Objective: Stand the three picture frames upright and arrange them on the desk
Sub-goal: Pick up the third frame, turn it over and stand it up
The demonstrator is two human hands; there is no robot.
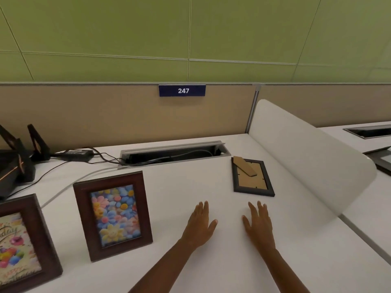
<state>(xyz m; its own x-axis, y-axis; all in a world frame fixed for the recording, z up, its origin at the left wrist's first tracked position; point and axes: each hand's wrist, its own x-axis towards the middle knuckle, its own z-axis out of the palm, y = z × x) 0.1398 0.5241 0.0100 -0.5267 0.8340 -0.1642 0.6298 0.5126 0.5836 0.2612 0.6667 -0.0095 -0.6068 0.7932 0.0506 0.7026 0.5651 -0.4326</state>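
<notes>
Two brown wooden frames stand upright on the white desk: one with a birthday picture at the far left, one with a colourful flower picture to its right. A small black frame lies face down at the right, its cardboard back and stand facing up. My left hand and my right hand hover flat over the desk, fingers spread, holding nothing. Both are a little nearer to me than the black frame and do not touch it.
A black router with antennas, a power brick and cables sit at the back left. An open cable tray runs along the back. A white curved divider bounds the desk on the right, a tan partition behind.
</notes>
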